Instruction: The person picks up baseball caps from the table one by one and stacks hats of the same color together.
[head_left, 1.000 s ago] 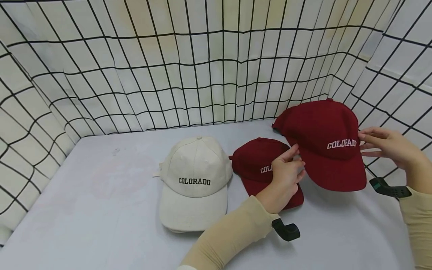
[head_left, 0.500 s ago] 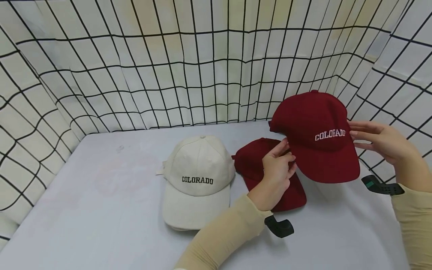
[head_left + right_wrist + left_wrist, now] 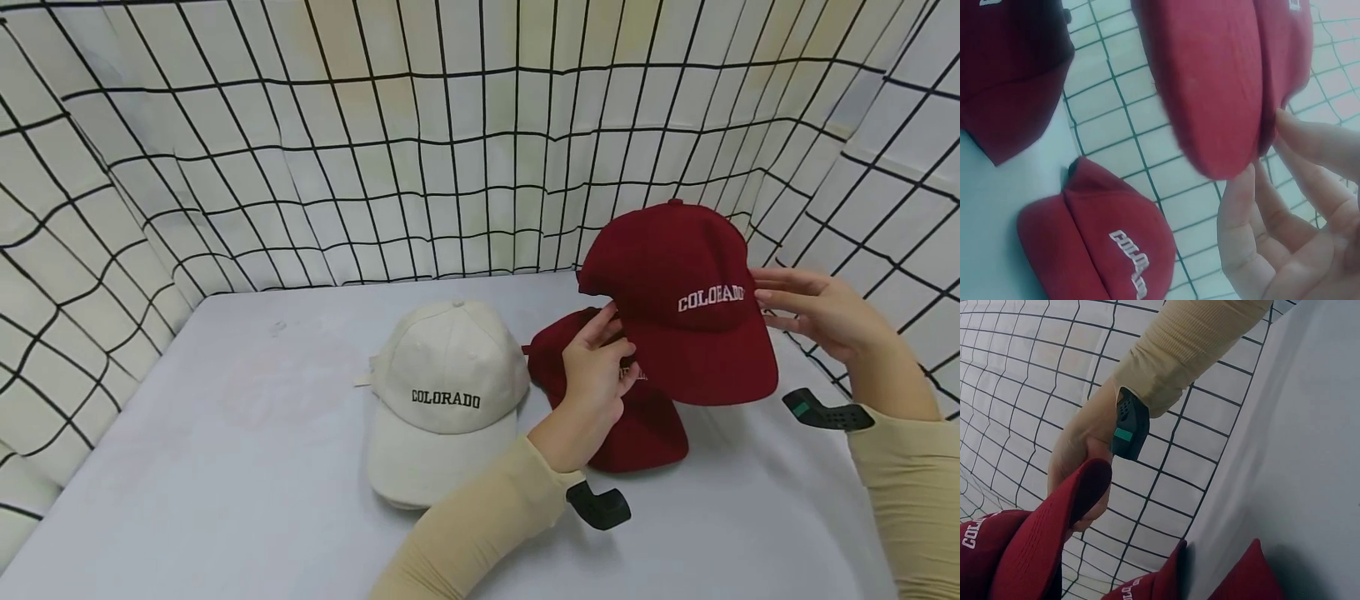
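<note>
Above the table, both my hands hold a dark red baseball cap (image 3: 675, 258) with white COLORADO lettering, its brim pointing toward me. My left hand (image 3: 591, 375) holds its left edge; its fingertips are partly hidden there. My right hand (image 3: 825, 312) grips the opposite side, and in the right wrist view its fingers (image 3: 1238, 225) pinch the edge beside the brim. Below, partly covered by my left hand and the lifted cap, a second red cap (image 3: 645, 442) lies on the table. To its left rests an off-white baseball cap (image 3: 446, 350) with black COLORADO lettering, its brim also toward me.
A pale cloth with black grid lines (image 3: 450, 158) rises behind the table and along both sides. The white table surface (image 3: 247, 433) extends left of the off-white cap. Black devices are strapped at my left wrist (image 3: 598, 507) and right wrist (image 3: 825, 412).
Both hands have carried the upper red cap leftward and slightly upward, so it now overlaps the lower red cap more. The two caps on the table keep their places beside each other.
</note>
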